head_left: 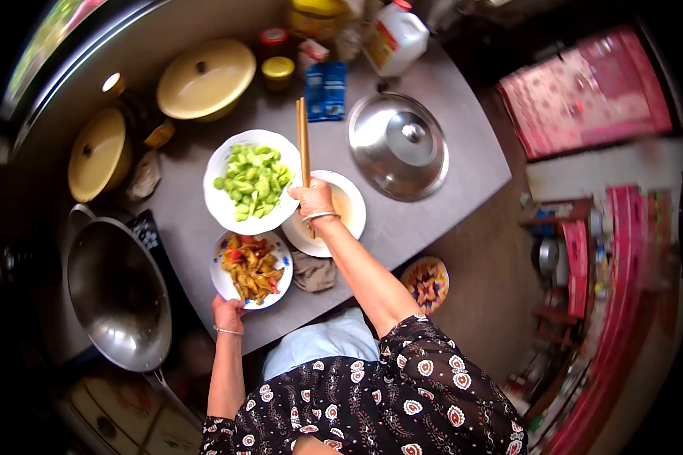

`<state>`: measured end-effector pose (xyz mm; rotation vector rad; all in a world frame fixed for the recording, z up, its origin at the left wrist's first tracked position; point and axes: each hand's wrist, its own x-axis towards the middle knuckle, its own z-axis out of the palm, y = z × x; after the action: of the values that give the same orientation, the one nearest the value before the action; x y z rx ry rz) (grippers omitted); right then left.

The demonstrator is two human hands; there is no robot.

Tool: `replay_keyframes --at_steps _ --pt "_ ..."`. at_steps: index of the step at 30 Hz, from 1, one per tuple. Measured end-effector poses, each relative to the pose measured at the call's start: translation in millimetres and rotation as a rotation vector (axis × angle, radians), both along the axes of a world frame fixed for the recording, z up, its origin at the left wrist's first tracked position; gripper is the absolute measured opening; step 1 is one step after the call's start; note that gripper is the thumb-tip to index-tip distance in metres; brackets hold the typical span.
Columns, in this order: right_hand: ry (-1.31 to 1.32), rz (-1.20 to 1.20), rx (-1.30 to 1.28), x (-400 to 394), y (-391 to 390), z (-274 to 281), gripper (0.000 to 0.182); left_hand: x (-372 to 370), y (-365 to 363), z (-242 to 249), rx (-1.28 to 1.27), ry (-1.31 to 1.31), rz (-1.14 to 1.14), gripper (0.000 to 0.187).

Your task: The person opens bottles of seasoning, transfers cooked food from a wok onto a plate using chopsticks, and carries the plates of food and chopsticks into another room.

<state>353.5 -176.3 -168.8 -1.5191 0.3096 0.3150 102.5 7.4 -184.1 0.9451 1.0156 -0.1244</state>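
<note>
My left hand [228, 312] grips the near rim of a blue-patterned plate [217, 282] that bears cooked food [252, 270] in yellow-brown and red pieces. Wooden chopsticks [304, 140] stick up from my right hand [313, 201], whose fingers are closed around them. That hand is over a white plate [354, 199] with a little pale liquid on it and beside the rim of a white bowl [217, 208] full of chopped green vegetable [254, 182]. Whether my right fingers touch the bowl's rim, I cannot tell. A crumpled grey-brown cloth [313, 273] lies next to the two plates.
An empty wok [118, 296] sits at the left, its handle towards me. A steel lid [398, 148] lies on the grey table [463, 144] at the right. Two yellow basins [205, 80], jars, a blue packet [325, 91] and a white jug [397, 39] stand along the back.
</note>
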Motion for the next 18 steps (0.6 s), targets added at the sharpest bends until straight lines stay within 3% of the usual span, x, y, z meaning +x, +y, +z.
replay_keyframes --at_steps 1,2,5,8,18 --pt "0.028 -0.04 0.118 -14 -6 35 0.015 0 0 -5 -0.003 -0.025 -0.008 0.049" --pt "0.092 -0.033 -0.004 -25 -19 58 0.013 -1 -2 -4 0.0 -0.049 -0.015 0.05" --pt "0.031 -0.169 0.239 -63 -56 66 0.013 -4 -5 0 -0.014 -0.099 -0.02 0.051" --pt "0.021 -0.258 0.266 -104 -94 107 0.015 -4 -1 11 0.02 -0.163 -0.083 0.053" --pt "0.035 -0.62 0.303 -233 -190 136 0.016 5 -17 76 0.089 -0.217 -0.359 0.051"
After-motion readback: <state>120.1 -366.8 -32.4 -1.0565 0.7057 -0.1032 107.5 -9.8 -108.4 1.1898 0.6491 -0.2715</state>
